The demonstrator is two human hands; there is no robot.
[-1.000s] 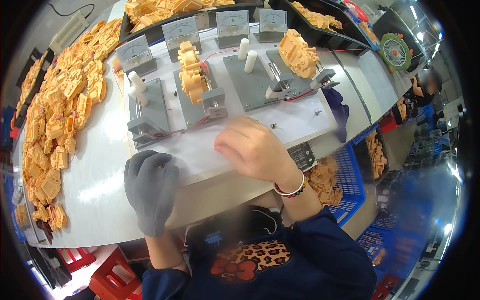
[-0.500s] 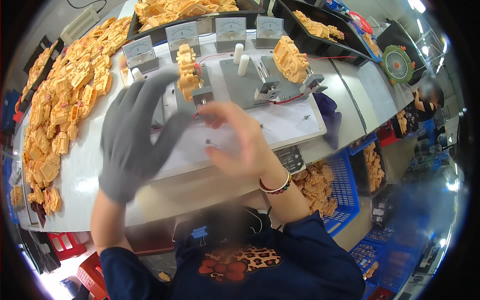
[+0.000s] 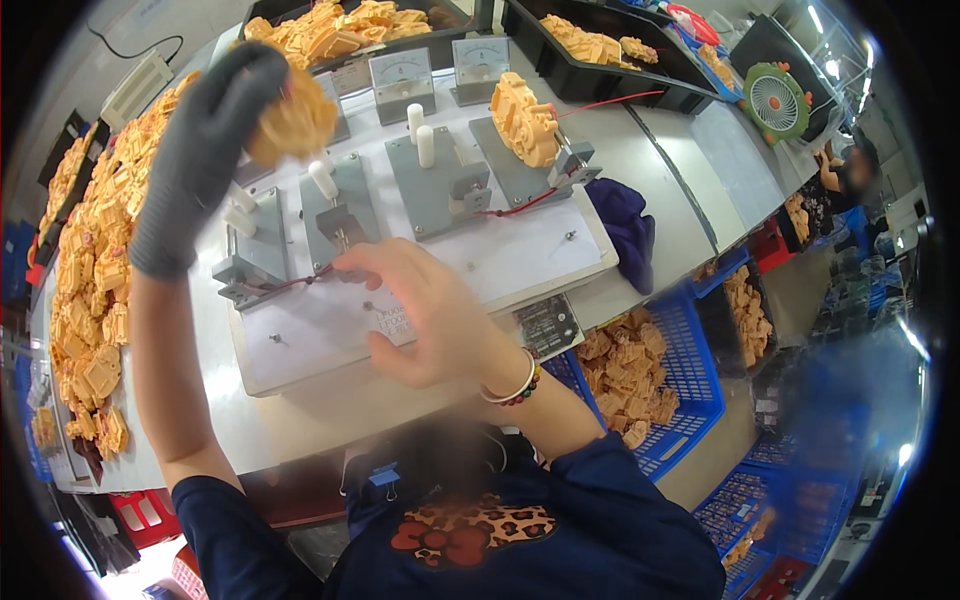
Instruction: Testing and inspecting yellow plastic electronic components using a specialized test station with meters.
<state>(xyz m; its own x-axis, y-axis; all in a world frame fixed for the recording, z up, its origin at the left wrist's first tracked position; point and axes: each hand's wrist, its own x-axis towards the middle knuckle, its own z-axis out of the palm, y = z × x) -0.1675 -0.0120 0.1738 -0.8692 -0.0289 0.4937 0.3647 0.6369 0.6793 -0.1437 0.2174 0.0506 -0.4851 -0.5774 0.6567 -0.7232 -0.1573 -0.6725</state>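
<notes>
My left hand, in a grey glove, is raised at the upper left. Its fingers are closed on a yellow moulded plastic housing, blurred by motion. Bare and with thumb and fingers apart, my right hand is at the front of a grey test fixture with white pegs. Its fingertips are close to that fixture's metal clamp; whether they touch it I cannot tell. Another yellow housing stands on the rightmost fixture, with a red wire leading off it.
Panel meters stand behind the fixtures. Yellow housings are heaped along the left, and more fill black trays at the back. A purple cloth lies right of the white board. A blue basket of parts stands below right.
My left hand has moved up and left, now with a housing in it. The fixture that held a housing before my hands is bare. My view has shifted slightly.
</notes>
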